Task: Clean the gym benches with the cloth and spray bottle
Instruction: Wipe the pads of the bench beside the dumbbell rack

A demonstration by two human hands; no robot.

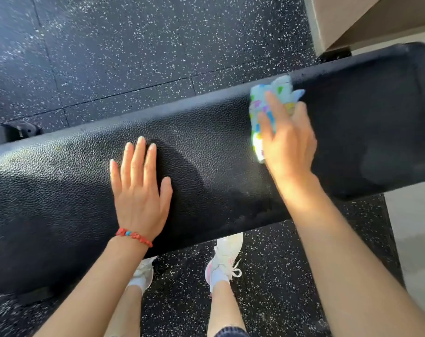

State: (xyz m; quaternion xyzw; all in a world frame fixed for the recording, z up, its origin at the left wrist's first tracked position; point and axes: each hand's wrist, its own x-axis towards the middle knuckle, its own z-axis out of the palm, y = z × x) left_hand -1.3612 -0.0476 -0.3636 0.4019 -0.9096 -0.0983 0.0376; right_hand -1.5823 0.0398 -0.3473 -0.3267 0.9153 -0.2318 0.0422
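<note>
Right hand (288, 139): fingers spread and lying over the cloth (271, 103), pressing it flat to the pad of the bench (206, 152). Thumb side hidden behind the hand, so cannot tell whether the thumb tucks under the fabric. Cloth is pale blue with small coloured patches, bunched, and sits toward the far edge of the pad. Its edges and the fingertips are smeared, which reads as a wipe in progress. Judgement: flat-palm hold spreads pressure across the fabric instead of balling it.

Left hand (139, 188): fingers straight and close together, palm down on bare pad, holding nothing. A red bracelet (133, 235) sits at the wrist. Judgement: this hand braces the body while the person leans over; it also steadies the bench. The 2 hands are well apart along the pad.

Bench: black pebbled upholstery, running diagonally across view, both ends cut off or darkened. Right portion is in deep shade, so wetness or streaks there cannot be judged. Faint sheen near the left end may be sunlight, not spray.

Below: 2 white shoes (227, 257) on speckled rubber floor (109, 57), close to the near edge of the pad. A dark frame part (12, 133) shows at left, shape unclear.

Spray bottle: not in view. Only 1 bench is visible; progress on others cannot be judged.
</note>
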